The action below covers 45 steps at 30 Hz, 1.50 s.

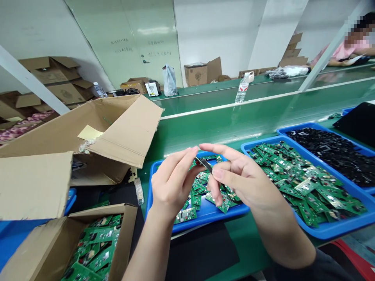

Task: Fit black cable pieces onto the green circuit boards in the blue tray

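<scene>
Both hands meet above a blue tray (202, 225) that holds green circuit boards (197, 201). A thin dark strip-like piece (206, 164) lies between them, seen nearly edge-on. My left hand (175, 179) pinches its upper end with the fingertips. My right hand (241, 171) grips the piece lower down between thumb and fingers, the index finger stretched toward the left fingertips. Something thin and black hangs below the right fingers; I cannot make out whether it joins the piece.
On the right, one blue tray (325, 234) holds many boards, another (281, 130) black parts. Cardboard boxes (125, 128) stand left, the lower one (129, 222) with boards inside. A bottle (242, 89) stands behind. A person (348, 50) sits at the far right.
</scene>
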Tool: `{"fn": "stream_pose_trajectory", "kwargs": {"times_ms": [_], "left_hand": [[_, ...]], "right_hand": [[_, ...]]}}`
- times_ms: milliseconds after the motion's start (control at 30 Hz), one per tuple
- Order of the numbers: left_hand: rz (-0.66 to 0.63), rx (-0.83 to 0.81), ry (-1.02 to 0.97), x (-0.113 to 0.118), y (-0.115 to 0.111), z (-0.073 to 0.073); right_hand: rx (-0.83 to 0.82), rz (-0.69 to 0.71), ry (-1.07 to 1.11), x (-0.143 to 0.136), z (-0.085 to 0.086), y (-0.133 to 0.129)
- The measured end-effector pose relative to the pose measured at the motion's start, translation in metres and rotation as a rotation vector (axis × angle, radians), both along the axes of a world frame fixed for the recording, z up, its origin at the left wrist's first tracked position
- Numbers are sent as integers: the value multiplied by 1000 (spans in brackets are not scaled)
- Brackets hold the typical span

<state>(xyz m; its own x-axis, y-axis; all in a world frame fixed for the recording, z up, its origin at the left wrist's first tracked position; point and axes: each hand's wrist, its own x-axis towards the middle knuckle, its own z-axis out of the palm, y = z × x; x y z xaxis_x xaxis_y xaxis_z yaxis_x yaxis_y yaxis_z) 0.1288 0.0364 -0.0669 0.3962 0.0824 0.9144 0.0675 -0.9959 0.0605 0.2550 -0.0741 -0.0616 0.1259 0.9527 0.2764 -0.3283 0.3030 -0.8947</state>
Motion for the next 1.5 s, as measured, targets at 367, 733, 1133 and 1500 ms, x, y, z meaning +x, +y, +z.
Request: {"fn": "stream_pose_trajectory", "kwargs": {"times_ms": [367,733,1133,1500], "left_hand": [[-196,-246,164,-9,1,6],[-425,-612,233,-5,-8,8],[-431,-877,266,2,-22,5],[-359,-1022,212,4,-28,8]], "right_hand": [[-125,22,-97,8,2,5],[180,-591,-670,-2,0,2],[376,-1027,-1196,-12,-3,-2],[322,-963,-1195,-4,3,-6]]}}
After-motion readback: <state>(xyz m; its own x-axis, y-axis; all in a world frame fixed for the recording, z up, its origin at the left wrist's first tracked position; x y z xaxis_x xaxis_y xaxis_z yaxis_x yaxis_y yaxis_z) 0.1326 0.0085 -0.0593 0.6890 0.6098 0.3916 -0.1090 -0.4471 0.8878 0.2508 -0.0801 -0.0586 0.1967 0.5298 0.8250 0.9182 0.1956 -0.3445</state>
